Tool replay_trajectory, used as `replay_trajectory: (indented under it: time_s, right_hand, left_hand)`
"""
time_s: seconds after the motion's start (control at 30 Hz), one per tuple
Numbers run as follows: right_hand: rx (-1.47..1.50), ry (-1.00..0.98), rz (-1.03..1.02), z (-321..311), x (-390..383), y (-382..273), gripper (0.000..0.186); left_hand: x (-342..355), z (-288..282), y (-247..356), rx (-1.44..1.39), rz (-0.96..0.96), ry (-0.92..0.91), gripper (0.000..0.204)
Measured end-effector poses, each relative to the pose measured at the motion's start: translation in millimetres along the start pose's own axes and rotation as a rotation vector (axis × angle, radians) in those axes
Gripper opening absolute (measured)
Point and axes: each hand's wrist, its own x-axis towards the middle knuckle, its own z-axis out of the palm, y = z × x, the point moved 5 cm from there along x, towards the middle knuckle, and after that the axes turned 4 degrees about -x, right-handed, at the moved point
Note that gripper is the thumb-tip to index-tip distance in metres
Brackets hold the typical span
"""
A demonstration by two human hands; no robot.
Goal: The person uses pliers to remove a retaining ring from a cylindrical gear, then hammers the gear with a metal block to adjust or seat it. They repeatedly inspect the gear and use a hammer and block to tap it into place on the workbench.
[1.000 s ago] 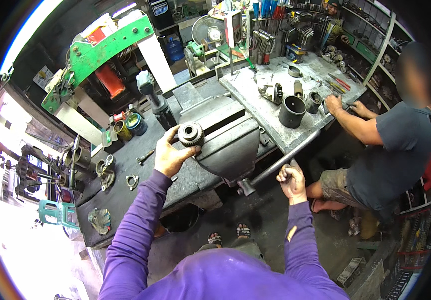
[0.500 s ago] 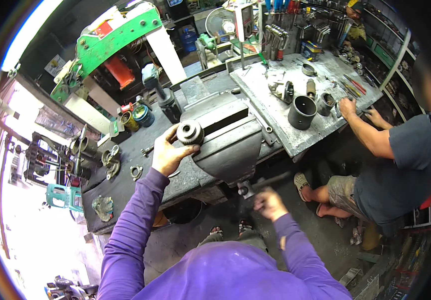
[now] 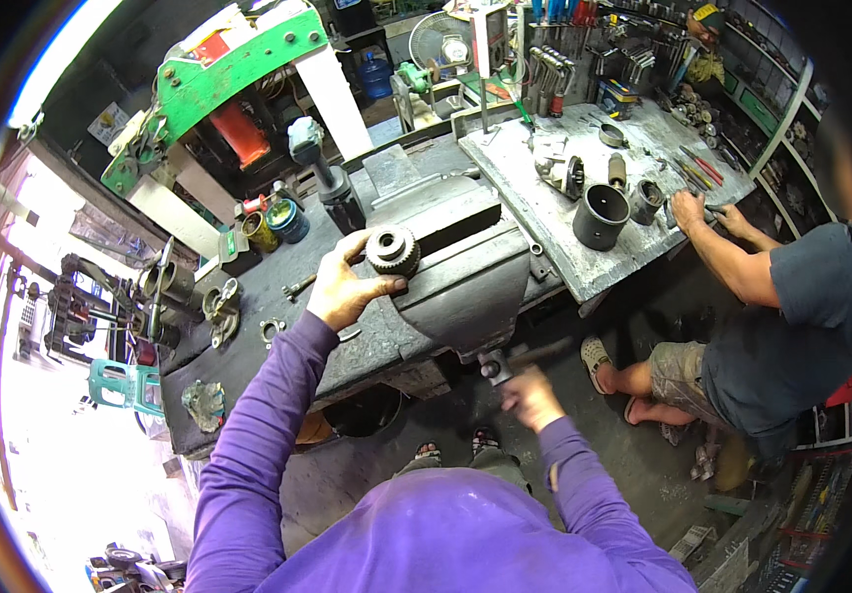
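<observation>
My left hand (image 3: 342, 282) grips a steel toothed gear (image 3: 392, 251) with a stepped hub, held at the left end of the jaws of a big grey bench vise (image 3: 455, 287). Below it, my right hand (image 3: 529, 395) is by the vise's screw head (image 3: 495, 367) and its turning handle (image 3: 544, 353); motion smears both hand and handle, so the grip is unclear.
A co-worker (image 3: 781, 326) works at a pale side bench (image 3: 534, 168) holding a cylinder (image 3: 600, 217), parts and pliers. The dark bench (image 3: 218, 376) bears cans, flanges and a power tool (image 3: 332, 183). A green press frame (image 3: 228, 79) stands behind; a plastic chair (image 3: 124, 385) is left.
My right hand has moved left from along the handle bar to beside the screw head, and the bar has swung round, blurred. The whole view has shifted slightly; my left hand still holds the gear.
</observation>
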Motion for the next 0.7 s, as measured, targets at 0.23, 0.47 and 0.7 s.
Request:
replay_trajectory:
  time_s: [0.23,0.47,0.7]
  right_hand:
    - [-0.049,-0.482,-0.309,62.4,-95.9,-74.2,0.099]
    - [-0.991,-0.325,-0.176,69.1,-9.1,73.6,0.097]
    - [0.351,-0.253,-0.713,-56.7,-68.9,-108.0,0.094]
  left_hand:
    - [11.8,-5.4,-12.0,-0.126,-0.006,-0.125,0.080]
    - [16.6,-6.9,17.5,0.086,0.054,-0.201,0.110]
    - [31.2,-4.8,47.6,0.331,-0.005,-0.236,0.081]
